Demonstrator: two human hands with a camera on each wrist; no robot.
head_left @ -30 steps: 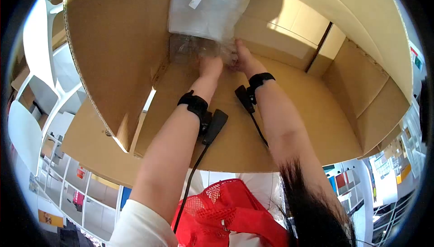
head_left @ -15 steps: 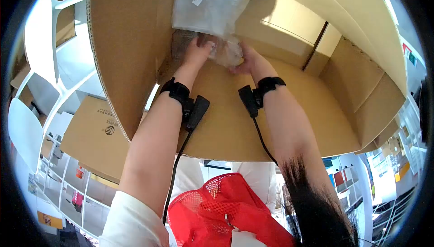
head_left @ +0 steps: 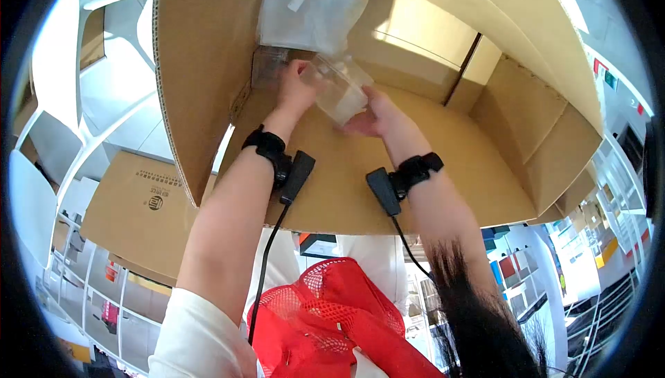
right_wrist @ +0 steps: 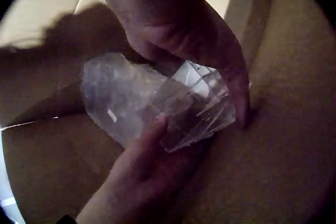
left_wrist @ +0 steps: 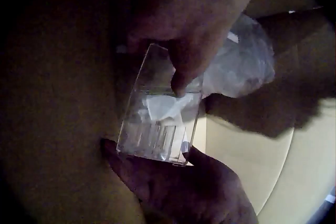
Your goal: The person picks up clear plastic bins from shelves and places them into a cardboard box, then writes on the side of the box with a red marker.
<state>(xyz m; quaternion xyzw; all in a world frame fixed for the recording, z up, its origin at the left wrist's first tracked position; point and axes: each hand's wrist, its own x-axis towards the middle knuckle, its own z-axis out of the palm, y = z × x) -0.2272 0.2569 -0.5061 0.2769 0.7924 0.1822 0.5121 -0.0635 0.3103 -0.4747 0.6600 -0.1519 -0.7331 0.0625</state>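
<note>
A clear plastic box (head_left: 341, 97) is held tilted between both hands inside a large cardboard box (head_left: 443, 163). My left hand (head_left: 296, 91) grips its left end, the thumb lying across the clear wall in the left wrist view. The right hand (head_left: 377, 116) holds the other end, thumb and fingers spread round its sides in the right wrist view. White pieces show through the box's walls (left_wrist: 157, 129). Behind it stands a cloudy plastic bag (head_left: 315, 14) with a small white label. Another clear piece (head_left: 267, 66) sits below the bag, by the left cardboard wall.
Cardboard flaps (head_left: 201, 66) rise at the left and right of the large box. A flat printed carton (head_left: 138, 205) lies outside at the lower left. White chairs (head_left: 66, 73) stand beyond it. Cables run from both wrist cameras (head_left: 298, 177).
Both hands have drawn the clear box out from under the bag, toward me. It was mostly hidden between the hands before, and its walls now show. The head view has shifted.
</note>
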